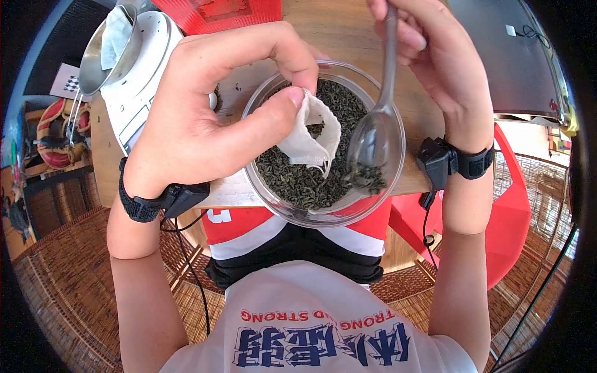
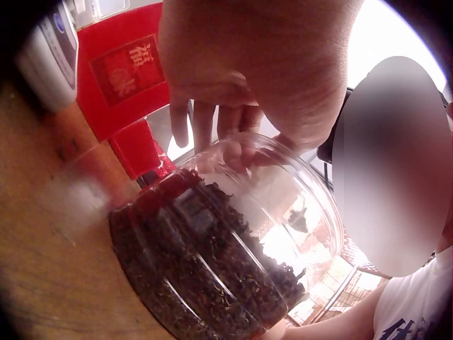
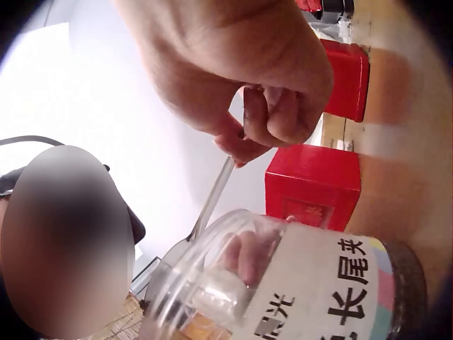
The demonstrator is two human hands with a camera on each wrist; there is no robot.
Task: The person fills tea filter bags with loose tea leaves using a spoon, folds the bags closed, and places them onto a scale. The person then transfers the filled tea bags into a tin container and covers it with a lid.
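My left hand (image 1: 214, 109) pinches the rim of a small white tea bag (image 1: 301, 148) between thumb and forefinger, over a clear plastic jar (image 1: 398, 146). The bag's mouth faces up, with a few dark leaves visible inside. In my right hand (image 1: 444, 68) is a translucent grey spoon (image 1: 389, 68), gripped by its handle with the bowl pointing down. Dark dried tea leaves (image 1: 289, 183) fill the lower part of the jar, and some lie at the spoon's tip, just right of the bag. The right wrist view shows a printed label (image 3: 311, 283) on the jar.
A white scale (image 1: 138, 71) stands left of the jar, bearing a metal pan (image 1: 93, 62) with another white bag (image 1: 117, 37) in it. Red packaging (image 1: 230, 12) lies at the back. The right wrist view shows a red box (image 3: 311, 180). A red chair (image 1: 507, 217) stands at right.
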